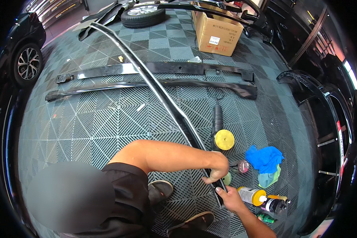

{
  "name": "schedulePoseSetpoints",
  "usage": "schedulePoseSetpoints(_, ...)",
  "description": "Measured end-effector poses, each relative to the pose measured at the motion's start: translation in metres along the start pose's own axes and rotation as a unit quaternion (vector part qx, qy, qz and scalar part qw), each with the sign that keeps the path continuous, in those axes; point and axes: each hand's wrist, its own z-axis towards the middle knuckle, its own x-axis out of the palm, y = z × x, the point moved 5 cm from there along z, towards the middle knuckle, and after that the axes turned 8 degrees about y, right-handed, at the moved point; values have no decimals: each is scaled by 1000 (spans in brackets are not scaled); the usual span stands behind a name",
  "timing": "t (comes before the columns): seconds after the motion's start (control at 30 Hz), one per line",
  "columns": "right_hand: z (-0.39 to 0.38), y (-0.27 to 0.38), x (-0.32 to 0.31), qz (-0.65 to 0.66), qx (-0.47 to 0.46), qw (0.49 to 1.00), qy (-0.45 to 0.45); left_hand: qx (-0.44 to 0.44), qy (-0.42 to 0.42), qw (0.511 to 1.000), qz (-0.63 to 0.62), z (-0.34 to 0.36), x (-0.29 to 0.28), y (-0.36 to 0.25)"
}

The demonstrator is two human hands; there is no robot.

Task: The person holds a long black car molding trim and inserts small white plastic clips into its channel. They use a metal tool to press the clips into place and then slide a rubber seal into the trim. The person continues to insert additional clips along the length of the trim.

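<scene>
A long, glossy black car side skirt (192, 135) slants across the middle, its near end between my hands and its far end at the upper left. My left arm reaches across from the lower left, and my left hand (218, 164) is closed over the skirt near that end. Just below it, my right hand (231, 199) grips the tip, thumb on top. A small green disc (227, 178) shows partly behind the skirt. Beside my right hand lies a white bottle with a yellow cap (250, 195).
Two more long black trim pieces (119, 89) lie crosswise on the tiled floor. To the right are a polisher with a yellow pad (224, 139), a blue cloth (263, 158), a black bottle (273, 204) and a green bottle (266, 218). Farther off stand a cardboard box (216, 33) and a wheel (142, 18).
</scene>
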Motion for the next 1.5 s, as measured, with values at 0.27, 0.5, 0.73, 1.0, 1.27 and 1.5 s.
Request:
schedulePoseSetpoints(0.27, -8, 13, 1, 62, 14, 996, -68, -3, -42, 997, 64, -4, -9, -5)
schedulePoseSetpoints(0.5, -46, -2, -7, 47, 82, 992, -84, 58, -645, 754, -107, -136, 25, 39)
schedulePoseSetpoints(0.73, -63, -28, 10, 105, 93, 990, -32, 57, -550, 265, -790, -62, 176, 170)
schedulePoseSetpoints(1.0, -72, -8, 23, 102, 64, 992, -34, 289, -552, 177, -761, -76, 70, 153)
schedulePoseSetpoints(1.27, -53, 95, 29, 129, -103, 985, -43, 369, -592, 221, -682, -214, -45, 166)
schedulePoseSetpoints(1.5, -58, 178, 55, 69, -250, 962, 87, 375, -618, 272, -635, -263, -61, 163)
